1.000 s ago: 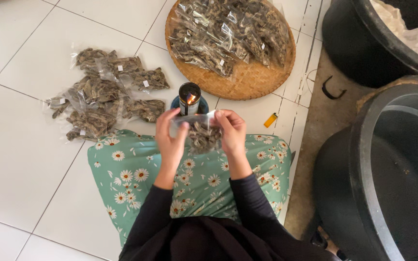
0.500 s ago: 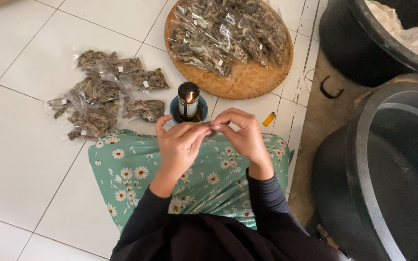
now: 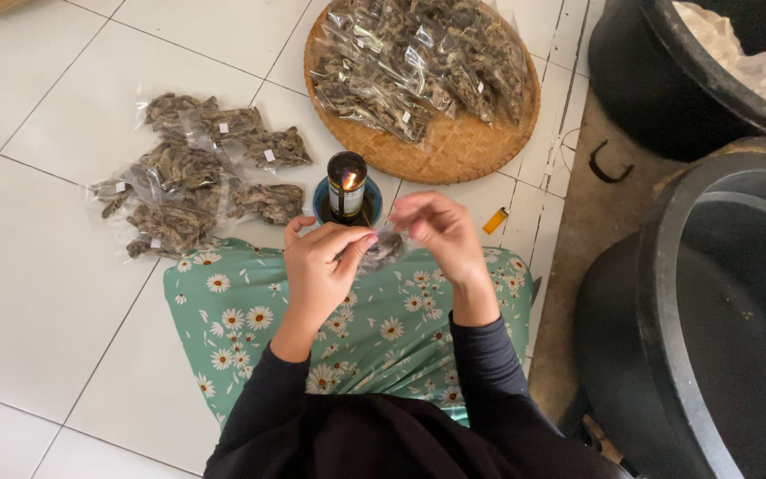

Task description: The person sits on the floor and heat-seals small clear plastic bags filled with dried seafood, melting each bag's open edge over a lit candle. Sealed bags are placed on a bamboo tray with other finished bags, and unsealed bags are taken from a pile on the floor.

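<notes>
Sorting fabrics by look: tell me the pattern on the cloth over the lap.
Green cloth with white daisies, seen in the head view.

A lit bottle lamp [image 3: 347, 184] stands on the floor [image 3: 37, 266] just beyond the lap. Sealed packets [image 3: 190, 168] lie to its left, a round tray [image 3: 463, 146] of packets behind it, two tubs [image 3: 711, 293] at right.

Small clear packet [image 3: 386, 249] — dark dried contents, apparently — held above the lap.
</notes>
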